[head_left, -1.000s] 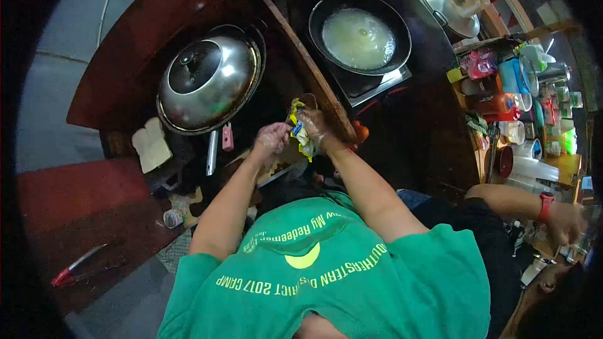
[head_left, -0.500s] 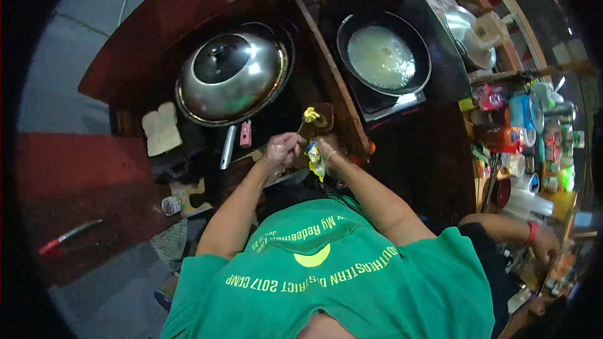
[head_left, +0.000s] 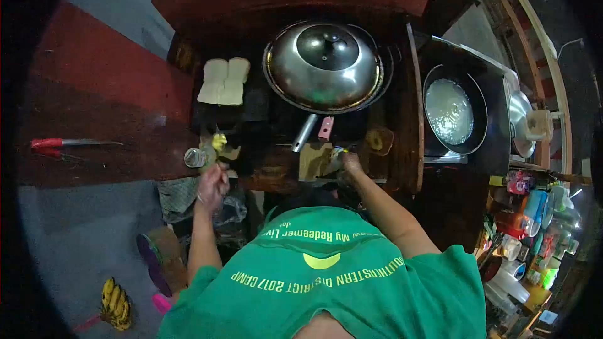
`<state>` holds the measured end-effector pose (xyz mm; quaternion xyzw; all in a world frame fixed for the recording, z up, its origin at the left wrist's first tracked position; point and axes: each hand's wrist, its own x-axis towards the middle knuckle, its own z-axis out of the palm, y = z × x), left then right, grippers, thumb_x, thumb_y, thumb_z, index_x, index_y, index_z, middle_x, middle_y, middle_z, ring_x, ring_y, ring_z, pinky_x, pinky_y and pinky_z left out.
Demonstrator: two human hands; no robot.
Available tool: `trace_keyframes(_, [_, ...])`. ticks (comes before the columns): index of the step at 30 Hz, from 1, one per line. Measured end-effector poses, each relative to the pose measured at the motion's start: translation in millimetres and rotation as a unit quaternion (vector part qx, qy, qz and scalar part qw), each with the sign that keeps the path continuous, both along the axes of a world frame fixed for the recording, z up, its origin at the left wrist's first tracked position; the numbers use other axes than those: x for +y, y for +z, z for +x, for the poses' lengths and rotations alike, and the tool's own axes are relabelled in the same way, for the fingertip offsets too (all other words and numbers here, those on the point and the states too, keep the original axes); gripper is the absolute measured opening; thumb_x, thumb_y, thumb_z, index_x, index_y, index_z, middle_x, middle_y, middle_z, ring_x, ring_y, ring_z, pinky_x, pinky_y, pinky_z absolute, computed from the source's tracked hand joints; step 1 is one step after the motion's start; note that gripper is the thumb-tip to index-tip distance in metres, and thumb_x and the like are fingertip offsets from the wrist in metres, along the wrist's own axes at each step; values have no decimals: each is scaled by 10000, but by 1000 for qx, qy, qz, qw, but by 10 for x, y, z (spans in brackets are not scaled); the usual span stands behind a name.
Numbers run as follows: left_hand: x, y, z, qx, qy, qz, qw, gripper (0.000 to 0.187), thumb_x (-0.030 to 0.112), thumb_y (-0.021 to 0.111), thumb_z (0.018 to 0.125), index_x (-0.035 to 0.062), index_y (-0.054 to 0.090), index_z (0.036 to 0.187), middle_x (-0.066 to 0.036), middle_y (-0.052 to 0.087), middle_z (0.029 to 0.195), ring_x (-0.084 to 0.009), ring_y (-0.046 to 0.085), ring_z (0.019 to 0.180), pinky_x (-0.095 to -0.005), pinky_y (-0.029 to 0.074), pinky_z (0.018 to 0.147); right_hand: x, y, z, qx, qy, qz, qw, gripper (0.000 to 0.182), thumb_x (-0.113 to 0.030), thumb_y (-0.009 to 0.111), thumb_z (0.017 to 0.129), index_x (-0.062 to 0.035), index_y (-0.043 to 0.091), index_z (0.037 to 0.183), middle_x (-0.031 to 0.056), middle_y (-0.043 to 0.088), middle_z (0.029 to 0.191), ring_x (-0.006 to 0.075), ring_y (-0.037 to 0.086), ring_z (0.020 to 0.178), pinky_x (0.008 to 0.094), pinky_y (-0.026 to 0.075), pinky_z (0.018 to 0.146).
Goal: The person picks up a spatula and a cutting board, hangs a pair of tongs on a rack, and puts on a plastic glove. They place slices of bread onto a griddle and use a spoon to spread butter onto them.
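Observation:
My left hand (head_left: 212, 185), in a clear glove, is closed around a thin utensil whose kind I cannot make out. A lump of soft yellow spread (head_left: 219, 142) sits at its far end, beside a small clear jar (head_left: 195, 158). Just beyond, two slices of white bread (head_left: 224, 81) lie side by side on a dark surface. Farther right, my gloved right hand (head_left: 350, 166) is closed on a crumpled yellow, white and blue packet (head_left: 338, 152), partly hidden by the fingers.
A wok with a domed metal lid (head_left: 323, 66) stands ahead, its handle (head_left: 305, 133) pointing towards me. Right of a wooden divider (head_left: 414, 107) is a pan of pale liquid (head_left: 449, 112). Red-handled tongs (head_left: 47, 144) lie left; bananas (head_left: 116, 304) are lower left. Jars and packets crowd the right.
My left hand has moved left, away from the right hand, carrying the utensil and yellow spread towards the bread. The packet stays in my right hand. The camera view has turned left.

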<state>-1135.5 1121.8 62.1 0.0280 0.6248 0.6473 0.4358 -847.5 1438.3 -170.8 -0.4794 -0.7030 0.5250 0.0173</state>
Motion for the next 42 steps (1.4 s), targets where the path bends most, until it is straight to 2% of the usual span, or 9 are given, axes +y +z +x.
trace_keyframes(11, [1772,108,-2516,709,-237,-224,625,254,232,583,931,159,710,1139,-136,705,1043,-304,676,928,-403,529,819,-304,715,31,-219,-124,188,949,548,-414,729,803,71,620,1033,309,659,997,440,650,966,500,525,837])
trace_keyframes(17, [1837,231,-2660,603,-433,-376,554,243,254,603,914,223,723,1124,-125,677,1140,-338,644,1018,-431,517,891,-576,1610,-201,-290,65,80,951,428,-358,694,807,31,675,985,306,657,979,444,641,975,501,521,850])
trace_keyframes(19, [1832,194,-2836,600,-464,-341,555,235,271,607,916,204,733,1103,-144,679,1121,-343,660,961,-418,526,884,-674,1602,-360,-235,213,43,947,410,-357,665,818,39,688,922,314,652,965,451,646,947,507,527,835])
trace_keyframes(22, [1995,347,-2859,245,-275,-160,916,249,231,639,872,89,742,1048,-160,702,1028,-279,680,915,-396,529,860,-889,2285,-948,-222,179,54,957,392,-357,642,842,17,690,949,286,668,990,439,652,939,506,528,837])
trace_keyframes(25, [2233,576,-2718,432,-349,-311,771,241,200,647,846,110,749,1045,-158,706,1010,-247,680,905,-389,529,847,-950,2702,-1600,-216,221,124,943,370,-359,647,854,-18,686,994,258,683,960,419,664,907,499,535,828])
trace_keyframes(27, [2244,119,-3008,275,-289,-226,889,240,224,637,869,150,752,1065,-142,707,1067,-251,679,926,-391,527,852,-928,2520,-1990,-100,221,185,952,365,-366,686,834,-28,649,967,203,695,891,410,682,860,499,556,771])
trace_keyframes(29, [2142,519,-2770,598,-507,-281,553,237,229,611,899,189,749,1087,-121,703,1108,-259,674,953,-395,524,857,-900,2561,-2385,-78,187,201,958,345,-339,699,834,-22,635,953,194,699,903,386,689,857,480,561,751])
trace_keyframes(30, [2227,291,-2952,488,-493,-257,673,240,227,591,921,200,743,1105,-98,697,1130,-281,674,956,-397,527,854,-876,2549,-2548,-79,183,201,959,345,-339,699,834,-22,635,953,194,699,903,386,689,857,480,561,751])
trace_keyframes(42, [2309,536,-2842,563,-490,-346,569,214,242,627,886,206,752,1055,-17,721,1088,-280,669,1000,-397,523,912,-703,2093,-3196,-27,112,279,953,315,-334,731,811,-64,617,928,170,693,859,367,691,816,470,552,697])
